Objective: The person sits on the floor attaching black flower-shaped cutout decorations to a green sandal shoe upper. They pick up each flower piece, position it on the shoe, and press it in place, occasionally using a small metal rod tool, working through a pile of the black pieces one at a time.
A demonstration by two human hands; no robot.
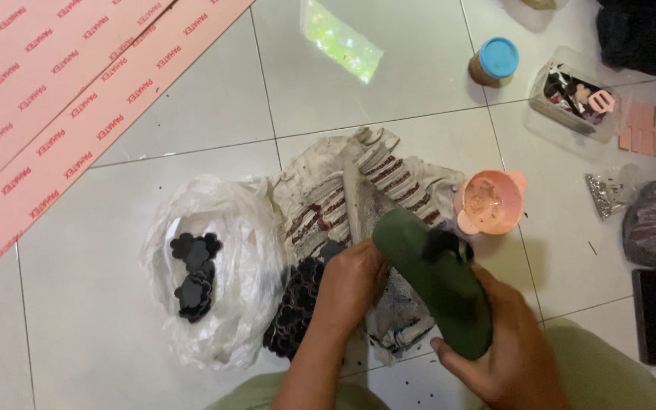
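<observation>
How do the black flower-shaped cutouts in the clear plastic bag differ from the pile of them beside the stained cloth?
The black flower-shaped cutouts in the clear plastic bag are few and lie loosely, each outline easy to see; the pile beside the stained cloth is larger and densely stacked. The bagged ones sit apart from both hands, while the pile lies right by the left hand. The right hand holds a green shoe sole. Both groups look the same colour and shape.

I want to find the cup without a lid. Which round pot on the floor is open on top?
The pink cup, on the tiles just beyond the green sole, is open on top. The brown jar farther away is shut with a blue lid.
</observation>
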